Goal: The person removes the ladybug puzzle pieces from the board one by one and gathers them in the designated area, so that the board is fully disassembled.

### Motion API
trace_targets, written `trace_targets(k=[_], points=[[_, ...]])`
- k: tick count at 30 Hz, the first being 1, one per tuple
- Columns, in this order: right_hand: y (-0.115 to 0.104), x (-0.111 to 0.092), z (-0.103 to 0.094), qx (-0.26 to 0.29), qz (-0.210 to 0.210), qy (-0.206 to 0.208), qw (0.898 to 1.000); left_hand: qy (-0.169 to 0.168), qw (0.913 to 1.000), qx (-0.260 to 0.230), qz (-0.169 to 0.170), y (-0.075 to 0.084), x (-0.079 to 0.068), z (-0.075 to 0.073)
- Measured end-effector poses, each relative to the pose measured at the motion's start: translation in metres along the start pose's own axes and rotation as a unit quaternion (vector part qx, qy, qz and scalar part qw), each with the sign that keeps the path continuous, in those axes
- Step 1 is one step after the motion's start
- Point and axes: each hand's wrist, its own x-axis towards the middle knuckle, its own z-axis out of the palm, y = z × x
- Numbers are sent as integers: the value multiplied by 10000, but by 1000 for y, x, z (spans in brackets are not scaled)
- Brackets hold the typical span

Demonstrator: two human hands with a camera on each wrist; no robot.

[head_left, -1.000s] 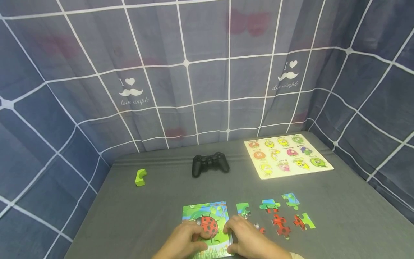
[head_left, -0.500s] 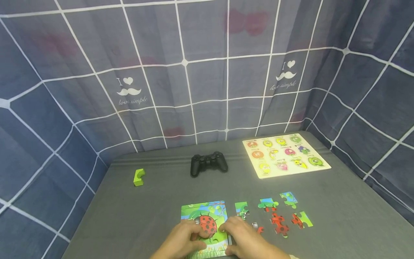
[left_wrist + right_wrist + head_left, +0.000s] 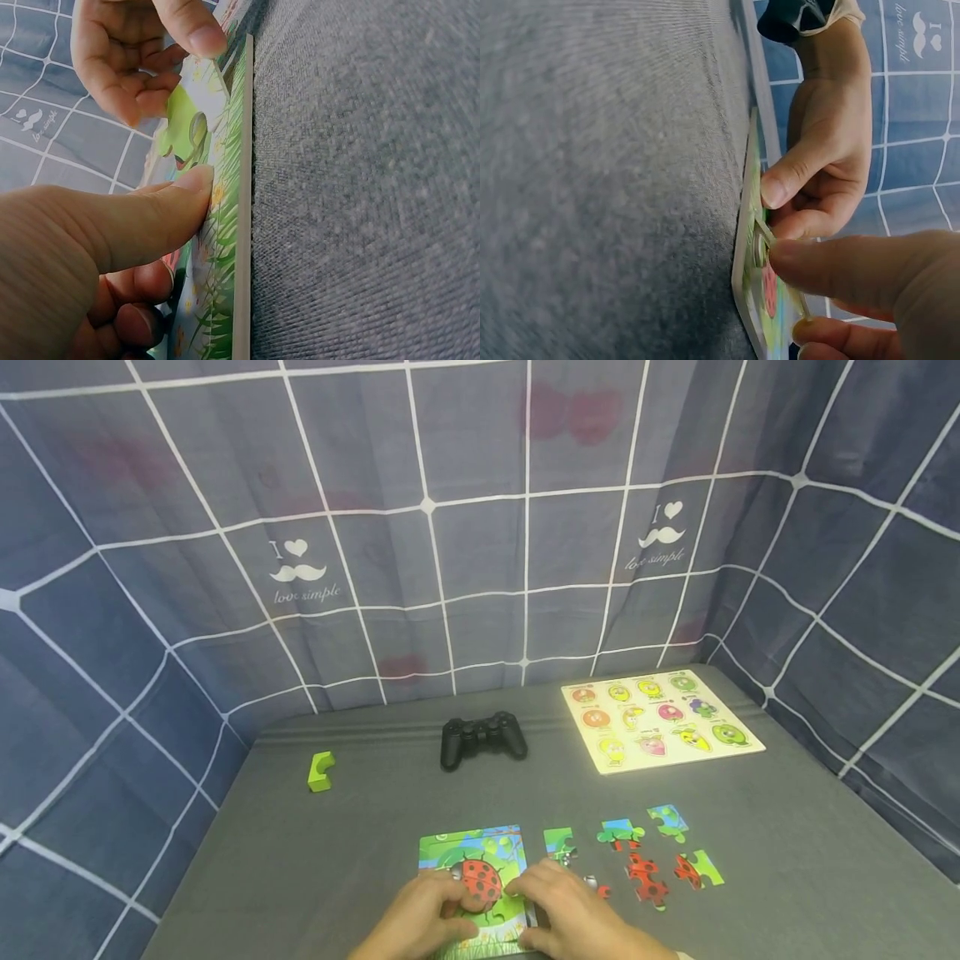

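Observation:
A ladybug jigsaw (image 3: 480,878) lies in its shallow board (image 3: 442,841) at the front of the table. My right hand (image 3: 566,906) pinches a green and white puzzle piece (image 3: 180,120) between thumb and fingers at the board's lower right. In the right wrist view, this piece tilts up from the board. My left hand (image 3: 423,910) rests over the board's left side, its fingers bent beside the ladybug. Its thumb (image 3: 187,191) presses near the grass-printed lower edge. Whether the left fingers grip a piece I cannot tell.
Several loose puzzle pieces (image 3: 647,878) lie right of the board, the nearest beside my right hand. Behind are a black game controller (image 3: 483,739), a fruit puzzle board (image 3: 660,722) and a green notched block (image 3: 320,772). A checked curtain (image 3: 480,552) surrounds the table's back and sides.
The right fingers have shifted slightly left over the jigsaw, bringing the green piece inward. My left hand keeps its place on the board, and the loose pieces lie as before.

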Motion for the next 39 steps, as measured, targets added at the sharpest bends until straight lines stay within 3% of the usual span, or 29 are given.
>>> trace_targets(k=[3,10,13,20,23,28,30,36,39], points=[[3,-4,-1,237,138,8,9996,-34,10000,-77,19,0,0,2],[12,-17,-14,343,415,646,9965,19,9998,-108,171,-1,-1,3],[17,-28,-23,566,597,644,9945,11,9999,-104,132,-1,-2,4],[47,-75,-46,492,154,1453,9880,-26,9998,54,177,1,-3,5],[57,-98,-61,164,489,1681,9844,-41,9997,-33,224,0,-3,4],[62,-128,-81,6,1730,1729,9696,-165,9988,-435,157,-4,-1,-1],[63,-135,-85,15,2047,1720,9636,-195,9985,-485,156,-5,0,-3],[68,-139,-86,-168,1903,1643,9677,-139,9993,-236,238,-5,4,-5],[70,-144,-94,-260,2249,1547,9617,-146,9994,-162,254,-5,6,-4]])
